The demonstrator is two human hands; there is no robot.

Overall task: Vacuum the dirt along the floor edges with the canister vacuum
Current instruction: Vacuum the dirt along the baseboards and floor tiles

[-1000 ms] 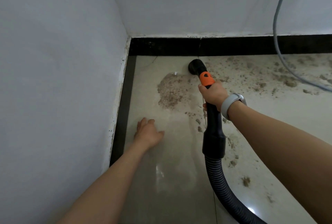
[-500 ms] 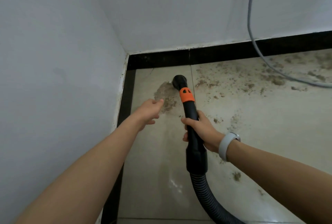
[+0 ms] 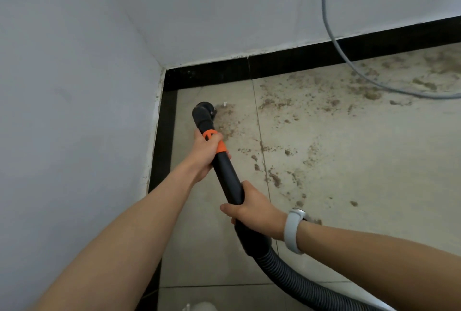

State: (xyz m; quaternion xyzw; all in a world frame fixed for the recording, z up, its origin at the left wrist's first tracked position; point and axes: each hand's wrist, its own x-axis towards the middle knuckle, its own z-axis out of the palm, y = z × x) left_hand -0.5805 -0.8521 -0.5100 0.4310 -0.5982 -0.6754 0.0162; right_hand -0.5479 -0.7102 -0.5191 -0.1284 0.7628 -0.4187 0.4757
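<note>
A black vacuum wand (image 3: 225, 173) with an orange collar (image 3: 217, 142) points at the floor corner. Its round nozzle (image 3: 203, 111) sits on the beige tile close to the left black skirting, beside a brown dirt patch (image 3: 227, 123). My left hand (image 3: 205, 152) grips the wand around the orange collar. My right hand (image 3: 252, 208), with a white wristband, grips the wand lower down, just above the ribbed grey hose (image 3: 287, 278). More dirt (image 3: 324, 103) is scattered along the far skirting to the right.
White walls meet in the corner, edged by black skirting (image 3: 294, 60). A grey cable (image 3: 331, 33) hangs down the far wall and runs across the dirty floor to the right. A pale object (image 3: 199, 307) shows at the bottom edge.
My left hand has come off the floor and taken hold of the wand at the orange collar. My right hand slid down the wand toward the hose. The nozzle moved left toward the corner.
</note>
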